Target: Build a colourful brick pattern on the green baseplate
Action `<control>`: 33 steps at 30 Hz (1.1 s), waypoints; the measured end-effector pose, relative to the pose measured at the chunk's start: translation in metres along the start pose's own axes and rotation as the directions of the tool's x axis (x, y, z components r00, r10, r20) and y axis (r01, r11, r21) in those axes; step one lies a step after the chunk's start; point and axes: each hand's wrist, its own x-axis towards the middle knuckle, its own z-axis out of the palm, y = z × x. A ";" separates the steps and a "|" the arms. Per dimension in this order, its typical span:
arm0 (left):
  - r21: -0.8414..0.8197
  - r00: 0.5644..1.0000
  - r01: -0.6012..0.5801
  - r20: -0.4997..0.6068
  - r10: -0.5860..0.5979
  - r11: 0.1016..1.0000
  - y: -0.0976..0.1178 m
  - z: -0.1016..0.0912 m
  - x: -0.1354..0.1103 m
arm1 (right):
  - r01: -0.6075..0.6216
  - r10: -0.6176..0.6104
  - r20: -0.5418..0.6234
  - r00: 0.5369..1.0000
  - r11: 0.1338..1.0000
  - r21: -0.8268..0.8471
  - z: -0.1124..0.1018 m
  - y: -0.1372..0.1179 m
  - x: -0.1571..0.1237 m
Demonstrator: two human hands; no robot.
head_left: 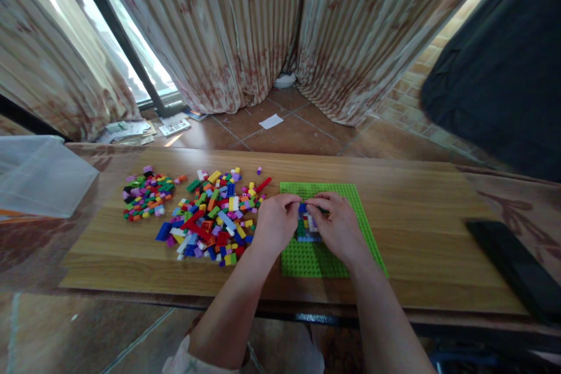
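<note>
Bare forearms reaching in, left hand (276, 219) and right hand (339, 225) both pinched at the fingertips on blue brick (302, 208), atop small brick build (308, 232), mid green baseplate (324, 260), loose brick pile (210, 219) just left, wooden desk (416, 234) beneath.

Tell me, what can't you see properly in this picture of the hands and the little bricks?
Head view: the small multicoloured brick build on the green studded plastic baseplate is mostly covered by the left hand and right hand; their grip is unclear.
Head view: the clear plastic box is cut off by the left edge.
Head view: the flat black object is too blurred to identify.
</note>
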 end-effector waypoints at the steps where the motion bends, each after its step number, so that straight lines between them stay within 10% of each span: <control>1: 0.001 1.000 0.010 -0.002 -0.010 1.000 0.001 0.000 0.000 | -0.004 0.004 -0.002 1.000 1.000 -0.003 0.000 -0.001 0.000; 21: 0.025 1.000 -0.018 0.024 0.018 1.000 -0.002 0.003 0.004 | -0.001 0.002 -0.051 0.999 1.000 0.016 0.003 0.004 0.002; 33: -0.040 0.962 -0.084 -0.265 0.070 0.996 -0.014 -0.027 0.000 | -0.170 0.233 -0.254 0.939 0.954 0.246 -0.009 0.018 -0.002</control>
